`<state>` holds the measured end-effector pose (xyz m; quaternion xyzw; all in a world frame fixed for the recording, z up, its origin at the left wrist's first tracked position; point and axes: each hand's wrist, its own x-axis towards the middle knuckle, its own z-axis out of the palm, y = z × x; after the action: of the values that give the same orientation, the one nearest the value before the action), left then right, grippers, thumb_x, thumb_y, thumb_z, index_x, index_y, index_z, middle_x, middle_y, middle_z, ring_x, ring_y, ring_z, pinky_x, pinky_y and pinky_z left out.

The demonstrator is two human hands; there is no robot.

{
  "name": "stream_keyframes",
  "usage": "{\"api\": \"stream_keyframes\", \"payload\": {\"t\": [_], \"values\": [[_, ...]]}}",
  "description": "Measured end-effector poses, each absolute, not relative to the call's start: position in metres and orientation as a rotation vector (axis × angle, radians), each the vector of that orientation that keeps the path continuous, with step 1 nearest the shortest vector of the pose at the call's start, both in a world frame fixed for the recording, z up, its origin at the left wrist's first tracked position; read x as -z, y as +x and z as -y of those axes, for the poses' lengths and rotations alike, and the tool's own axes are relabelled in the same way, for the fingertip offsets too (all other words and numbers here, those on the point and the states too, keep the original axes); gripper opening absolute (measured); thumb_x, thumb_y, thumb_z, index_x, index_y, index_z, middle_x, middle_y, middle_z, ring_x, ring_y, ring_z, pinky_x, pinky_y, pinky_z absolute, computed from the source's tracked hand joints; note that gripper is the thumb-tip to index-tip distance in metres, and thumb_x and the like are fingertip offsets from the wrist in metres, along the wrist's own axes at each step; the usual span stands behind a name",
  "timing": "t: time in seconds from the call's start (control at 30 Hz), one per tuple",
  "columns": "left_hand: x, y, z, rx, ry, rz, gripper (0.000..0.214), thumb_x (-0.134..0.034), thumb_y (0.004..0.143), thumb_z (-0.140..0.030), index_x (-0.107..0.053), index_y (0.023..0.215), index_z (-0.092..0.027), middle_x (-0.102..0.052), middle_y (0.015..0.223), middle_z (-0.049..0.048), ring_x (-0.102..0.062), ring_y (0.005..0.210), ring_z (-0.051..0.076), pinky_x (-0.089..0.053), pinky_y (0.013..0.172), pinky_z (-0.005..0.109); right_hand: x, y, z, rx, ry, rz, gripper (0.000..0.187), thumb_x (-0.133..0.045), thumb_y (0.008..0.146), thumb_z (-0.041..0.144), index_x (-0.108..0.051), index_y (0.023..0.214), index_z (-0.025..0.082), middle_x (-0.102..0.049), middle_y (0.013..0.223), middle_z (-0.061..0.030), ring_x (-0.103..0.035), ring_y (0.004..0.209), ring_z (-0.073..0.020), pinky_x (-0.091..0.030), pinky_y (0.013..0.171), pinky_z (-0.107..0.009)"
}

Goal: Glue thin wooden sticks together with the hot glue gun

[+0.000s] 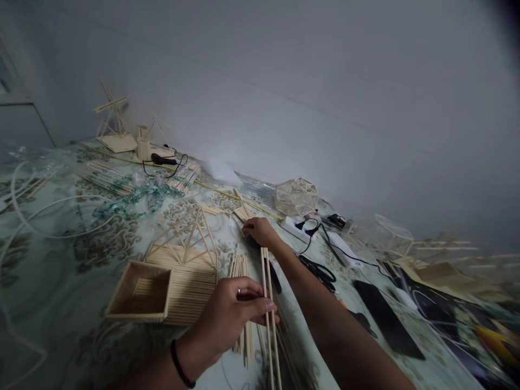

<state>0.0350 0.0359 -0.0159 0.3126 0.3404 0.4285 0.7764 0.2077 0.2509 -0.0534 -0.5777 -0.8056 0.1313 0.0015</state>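
On the patterned sheet (60, 254), your left hand (231, 319) pinches two sticks (265, 265) between thumb and fingers. Their long axis runs almost straight away from you, near ends past your wrist, far ends toward the wall. Your right hand (262, 232) lies farther out on the same line, curled palm-down just beyond the far tips; whether it holds anything cannot be told. A bundle (239, 268) lies just left of the pair, with a box (122, 295) and truss (187, 238) farther left.
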Motion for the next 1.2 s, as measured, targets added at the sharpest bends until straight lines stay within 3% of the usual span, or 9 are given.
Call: {"api": "stream_keyframes", "payload": {"t": [0.13, 0.47, 0.7, 0.9, 1.2], "values": [[0.014, 0.034, -0.035, -0.934, 0.69, -0.742, 0.036, -0.096, 0.064, -0.043, -0.075, 0.071, -0.015, -0.075, 0.07, 0.0058, -0.073, 0.069, 0.02, -0.058, 0.069, 0.031, 0.052, 0.206, -0.253, -0.447, -1.842, 2.521, 0.032, -0.069, 0.104, 0.036, -0.068, 0.13, 0.018, -0.07, 0.133, -0.0105, -0.072, 0.111, -0.0253, -0.063, 0.094, -0.046], [0.012, 0.033, -0.036, -0.958, 0.633, -0.729, 0.047, -0.101, 0.053, -0.05, -0.075, 0.07, -0.014, -0.074, 0.068, 0.0053, -0.073, 0.067, 0.021, -0.059, 0.069, 0.032, 0.044, 0.201, -0.26, -0.47, -1.868, 2.512, 0.032, -0.069, 0.103, 0.036, -0.068, 0.13, 0.018, -0.069, 0.133, -0.0101, -0.072, 0.111, -0.0257, -0.063, 0.093, -0.045], [-0.001, 0.024, -0.04, -1.086, 0.543, -0.667, 0.037, -0.101, 0.061, -0.042, -0.078, 0.071, -0.015, -0.079, 0.074, 0.0067, -0.078, 0.07, 0.022, -0.061, 0.072, 0.031, 0.034, 0.165, -0.303, -0.315, -1.724, 2.483, 0.034, -0.069, 0.103, 0.036, -0.067, 0.132, 0.019, -0.068, 0.136, -0.0108, -0.071, 0.114, -0.0264, -0.062, 0.095, -0.047], [0.004, 0.023, -0.048, -1.025, 0.447, -0.575, 0.047, -0.106, 0.049, -0.047, -0.079, 0.07, -0.015, -0.078, 0.066, 0.0069, -0.076, 0.059, 0.022, -0.059, 0.061, 0.031, 0.047, 0.128, -0.337, -0.308, -1.639, 2.519, 0.035, -0.069, 0.104, 0.036, -0.066, 0.134, 0.019, -0.067, 0.137, -0.0116, -0.07, 0.115, -0.0266, -0.062, 0.097, -0.048], [0.009, 0.019, -0.051, -1.046, 0.5, -0.568, 0.044, -0.105, 0.056, -0.042, -0.078, 0.074, -0.012, -0.08, 0.069, 0.0073, -0.078, 0.06, 0.022, -0.059, 0.063, 0.03, 0.038, 0.11, -0.33, -0.408, -1.644, 2.41, 0.037, -0.07, 0.103, 0.036, -0.065, 0.135, 0.017, -0.068, 0.135, -0.0117, -0.071, 0.113, -0.0266, -0.063, 0.095, -0.048]]}}
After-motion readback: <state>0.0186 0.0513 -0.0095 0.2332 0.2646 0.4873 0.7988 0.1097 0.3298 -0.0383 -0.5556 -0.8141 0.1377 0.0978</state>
